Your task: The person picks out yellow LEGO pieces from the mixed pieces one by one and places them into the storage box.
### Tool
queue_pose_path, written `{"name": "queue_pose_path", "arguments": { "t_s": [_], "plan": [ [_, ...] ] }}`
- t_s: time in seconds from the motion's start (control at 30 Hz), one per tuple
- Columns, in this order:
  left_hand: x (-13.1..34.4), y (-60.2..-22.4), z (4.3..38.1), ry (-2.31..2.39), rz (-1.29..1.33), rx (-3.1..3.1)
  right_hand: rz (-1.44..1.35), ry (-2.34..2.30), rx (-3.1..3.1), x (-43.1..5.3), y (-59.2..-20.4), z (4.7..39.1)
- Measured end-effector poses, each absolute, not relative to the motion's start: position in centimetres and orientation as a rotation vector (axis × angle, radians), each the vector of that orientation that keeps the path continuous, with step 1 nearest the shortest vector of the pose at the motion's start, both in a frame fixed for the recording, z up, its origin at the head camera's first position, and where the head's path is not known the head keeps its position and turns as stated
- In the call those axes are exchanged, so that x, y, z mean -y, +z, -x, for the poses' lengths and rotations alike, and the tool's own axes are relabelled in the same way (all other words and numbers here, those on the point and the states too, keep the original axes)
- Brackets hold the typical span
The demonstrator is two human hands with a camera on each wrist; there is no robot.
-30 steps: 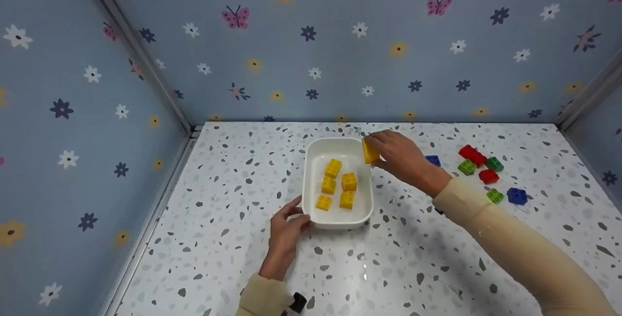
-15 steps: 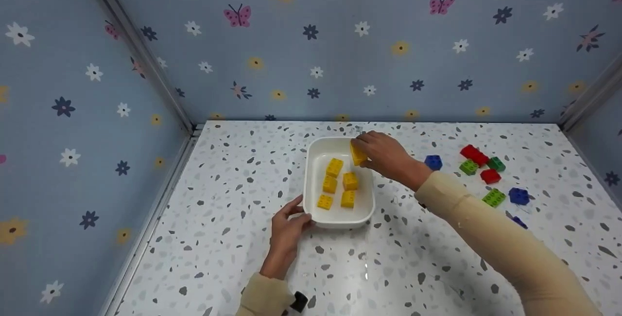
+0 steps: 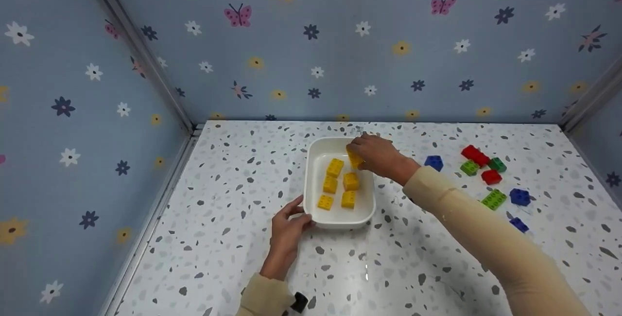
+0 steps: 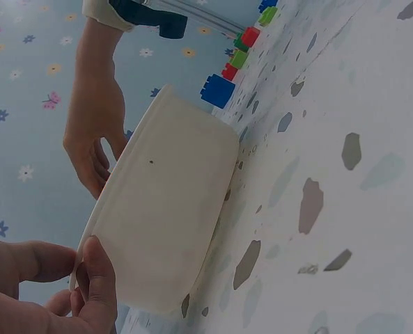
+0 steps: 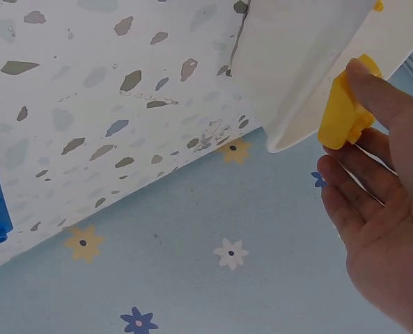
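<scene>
A white tub (image 3: 340,218) stands on the speckled table with several yellow building bricks inside, such as one yellow brick (image 3: 335,167) toward its back left. My left hand (image 3: 285,231) pinches the tub's near left rim between thumb and fingers, seen closely in the left wrist view. Over the tub's back right corner, my right hand (image 3: 378,155) pinches another yellow building brick (image 5: 345,111) between thumb and fingers. In the right wrist view its studs face the palm, and the brick is level with the tub's rim.
Loose bricks lie right of the tub: a blue brick (image 3: 434,162) nearest, a red brick (image 3: 475,155), a light green brick (image 3: 493,199), a dark green brick (image 3: 497,164) and more. A flowered wall (image 3: 311,53) closes off the back.
My right hand has moved left with the yellow brick, from the tub's right rim to over its inside back right, and slightly lower. The left hand keeps its grip on the rim.
</scene>
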State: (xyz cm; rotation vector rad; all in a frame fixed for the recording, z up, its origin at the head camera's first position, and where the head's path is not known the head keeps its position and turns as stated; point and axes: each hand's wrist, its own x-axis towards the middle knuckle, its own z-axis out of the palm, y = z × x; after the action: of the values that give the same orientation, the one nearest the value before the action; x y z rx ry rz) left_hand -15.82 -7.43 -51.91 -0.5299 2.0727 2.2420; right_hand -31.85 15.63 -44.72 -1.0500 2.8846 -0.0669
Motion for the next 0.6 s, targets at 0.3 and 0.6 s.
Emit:
{"name": "queue_pose_path", "arguments": {
  "t_s": [0.3,0.6],
  "plan": [
    [7.4,-52.1,15.9,2.283,0.530,-2.050,1.061,0.043,-2.841,-15.2,-45.4,33.0],
    [7.4,-52.1,16.0,2.256,0.557,-2.064,1.046,0.095,-2.817,-14.9,-45.4,33.4]
  ]
}}
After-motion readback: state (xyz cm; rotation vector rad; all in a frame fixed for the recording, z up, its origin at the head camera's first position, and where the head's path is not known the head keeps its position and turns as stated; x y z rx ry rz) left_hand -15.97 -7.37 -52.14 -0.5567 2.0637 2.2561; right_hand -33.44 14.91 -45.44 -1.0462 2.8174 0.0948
